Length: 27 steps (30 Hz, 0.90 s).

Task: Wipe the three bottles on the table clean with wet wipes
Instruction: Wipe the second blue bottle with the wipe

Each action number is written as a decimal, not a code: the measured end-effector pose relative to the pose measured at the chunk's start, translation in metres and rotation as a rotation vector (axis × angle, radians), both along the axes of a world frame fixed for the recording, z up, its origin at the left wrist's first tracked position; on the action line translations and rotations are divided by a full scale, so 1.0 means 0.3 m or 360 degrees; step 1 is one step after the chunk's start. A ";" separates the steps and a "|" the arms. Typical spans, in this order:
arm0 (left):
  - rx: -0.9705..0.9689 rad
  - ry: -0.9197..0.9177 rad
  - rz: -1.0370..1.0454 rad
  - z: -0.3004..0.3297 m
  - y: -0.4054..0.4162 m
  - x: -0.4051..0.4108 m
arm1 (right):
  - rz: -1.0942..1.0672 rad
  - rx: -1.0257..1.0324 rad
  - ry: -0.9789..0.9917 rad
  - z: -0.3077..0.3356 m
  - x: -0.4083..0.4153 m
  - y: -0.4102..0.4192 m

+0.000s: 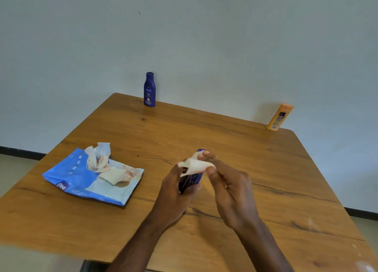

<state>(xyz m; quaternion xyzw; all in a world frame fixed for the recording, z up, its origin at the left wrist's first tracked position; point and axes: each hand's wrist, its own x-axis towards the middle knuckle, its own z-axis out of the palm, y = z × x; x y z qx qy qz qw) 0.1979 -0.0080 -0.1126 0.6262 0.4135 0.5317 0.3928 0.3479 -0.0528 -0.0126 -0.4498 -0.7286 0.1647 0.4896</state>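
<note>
Over the middle of the wooden table (225, 132), my left hand (173, 192) grips a dark blue bottle (192, 179), mostly hidden by fingers and cloth. My right hand (229, 188) pinches a white wet wipe (194, 165) wrapped over the bottle's upper part, near its cap. A second dark blue bottle (149, 89) stands upright at the table's far edge. An orange bottle (279, 117) stands at the far right corner by the wall.
A blue wet-wipe pack (69, 177) lies flat at the left of the table, its flap open, with a crumpled wipe (98, 159) sticking up from it. A pale wall runs behind the table. Floor shows at the left and right.
</note>
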 end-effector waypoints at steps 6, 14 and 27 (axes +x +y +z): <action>0.0025 0.0080 -0.0004 -0.005 0.003 -0.002 | -0.0541 -0.0810 0.1696 0.007 0.084 0.049; 0.0053 0.0080 -0.0033 0.001 0.002 0.004 | -0.0461 -0.0573 0.1118 0.004 0.008 0.029; 0.0036 -0.0069 -0.0100 0.021 -0.002 0.004 | 0.0065 -0.0184 0.0051 0.000 -0.043 0.056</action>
